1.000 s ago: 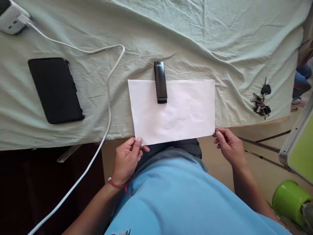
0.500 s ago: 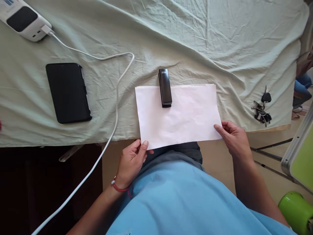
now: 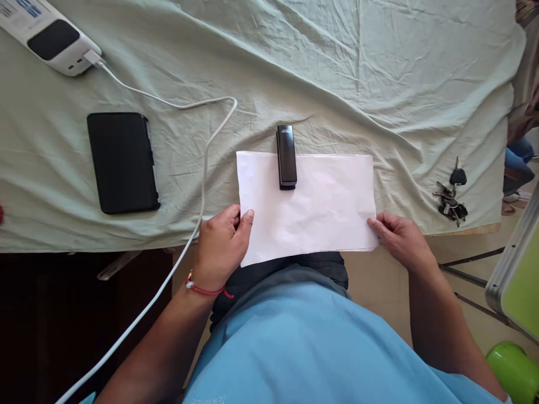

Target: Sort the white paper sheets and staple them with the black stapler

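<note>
A white sheet of paper [image 3: 320, 207] lies on the pale green tablecloth [image 3: 337, 73], its near edge hanging past the table's front. A black stapler [image 3: 287, 156] rests on the paper's far edge, left of its middle. My left hand [image 3: 221, 244] grips the paper's left edge near the lower corner, thumb on top. My right hand [image 3: 400, 238] pinches the lower right corner.
A black phone [image 3: 123, 161] lies on the cloth at the left. A white power strip [image 3: 50, 36] sits at the far left, its white cable [image 3: 202, 168] running off the front edge. A bunch of keys [image 3: 451, 196] lies at the right. Green objects stand at the lower right.
My left hand has moved up along the paper's left edge onto the table. The right hand stays at the lower right corner. The camera view has shifted slightly.
</note>
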Motion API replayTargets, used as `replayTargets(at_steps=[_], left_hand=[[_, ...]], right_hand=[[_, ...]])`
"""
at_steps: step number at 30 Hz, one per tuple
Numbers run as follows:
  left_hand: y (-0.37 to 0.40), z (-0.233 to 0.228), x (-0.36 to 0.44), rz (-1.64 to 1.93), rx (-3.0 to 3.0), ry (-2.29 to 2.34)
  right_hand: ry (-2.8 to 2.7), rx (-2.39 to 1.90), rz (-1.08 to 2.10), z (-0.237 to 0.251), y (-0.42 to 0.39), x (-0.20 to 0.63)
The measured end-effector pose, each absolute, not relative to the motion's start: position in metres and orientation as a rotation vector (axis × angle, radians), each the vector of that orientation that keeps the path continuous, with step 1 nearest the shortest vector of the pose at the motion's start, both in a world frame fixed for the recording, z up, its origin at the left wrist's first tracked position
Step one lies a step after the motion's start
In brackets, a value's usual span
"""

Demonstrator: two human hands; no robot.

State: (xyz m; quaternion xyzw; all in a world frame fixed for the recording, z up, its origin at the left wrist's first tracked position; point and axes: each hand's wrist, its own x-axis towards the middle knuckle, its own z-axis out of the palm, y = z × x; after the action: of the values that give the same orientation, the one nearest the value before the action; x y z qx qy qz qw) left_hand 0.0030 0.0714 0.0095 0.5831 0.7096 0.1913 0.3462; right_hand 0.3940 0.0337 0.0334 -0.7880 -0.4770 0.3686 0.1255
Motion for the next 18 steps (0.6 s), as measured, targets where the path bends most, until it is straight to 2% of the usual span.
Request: replayTargets(at_steps=[3,5,12,18], left_hand=[[0.078,0.015,0.002,0.431,1.635,1.915],[0.082,0.016,0.0,0.474,1.621,1.961],[0.123,-0.002,0.001,0.68,1.476,1.898],[0.142,-0.018,0.011,0.753,1.638,1.947]], right_hand=[[-1.525,-2.274,0.559,0.033,0.053,0.401],[-1.68,-2.151,0.386,0.031,0.077,0.398],[-2.018,-1.738,0.51,0.008,0.169,0.337],[-2.079,-1.706,0.575,-0.009,0.158,0.25]])
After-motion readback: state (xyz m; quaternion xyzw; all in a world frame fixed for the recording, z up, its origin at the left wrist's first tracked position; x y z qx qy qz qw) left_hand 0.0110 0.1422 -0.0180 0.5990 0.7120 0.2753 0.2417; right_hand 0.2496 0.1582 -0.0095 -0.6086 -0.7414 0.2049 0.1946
